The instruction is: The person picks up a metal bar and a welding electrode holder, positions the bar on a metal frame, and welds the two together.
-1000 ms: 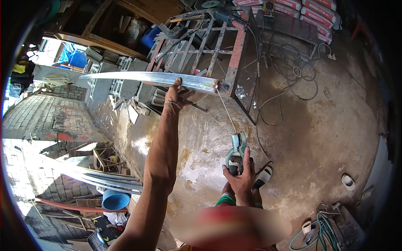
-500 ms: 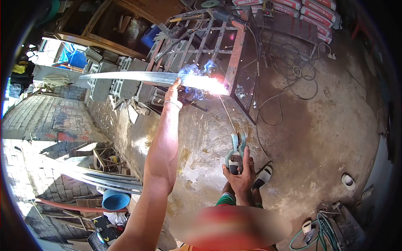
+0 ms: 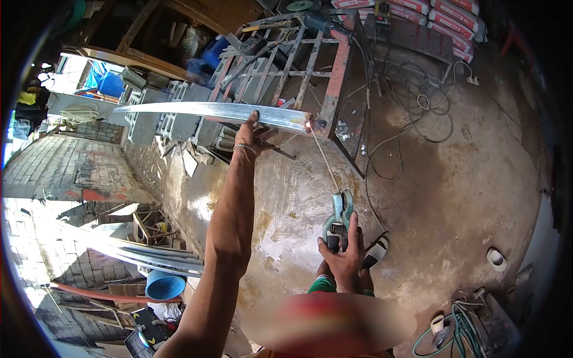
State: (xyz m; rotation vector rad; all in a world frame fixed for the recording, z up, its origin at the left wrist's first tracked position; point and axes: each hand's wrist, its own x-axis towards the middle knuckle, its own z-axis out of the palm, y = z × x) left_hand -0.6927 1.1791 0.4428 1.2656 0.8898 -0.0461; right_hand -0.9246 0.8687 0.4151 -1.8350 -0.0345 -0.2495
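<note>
My left hand (image 3: pixel 253 132) is closed around a long, shiny metal bar (image 3: pixel 203 109), fingers wrapped near its right end. That end rests at the corner of a rusty metal frame table (image 3: pixel 336 77), where a small spot glows orange. Lower down, my right hand (image 3: pixel 347 255) grips a green welding electrode holder (image 3: pixel 338 218) by its dark handle. A thin welding rod (image 3: pixel 324 156) runs up from the holder's jaws, its tip right at the glowing spot. A cable trails from the holder along the floor.
Grey hollow blocks (image 3: pixel 146 119) stand left of the table. An angle grinder (image 3: pixel 325 25) lies on the table top. Coiled cables (image 3: pixel 421 101) spread over the concrete floor. Stacked cement bags (image 3: pixel 455 24) are at the back right. A blue bucket (image 3: pixel 165 285) sits lower left.
The bright welding arc, with its sparks and blue smoke, has died to a small orange glow at the rod's tip. Both hands keep nearly the same places and grips.
</note>
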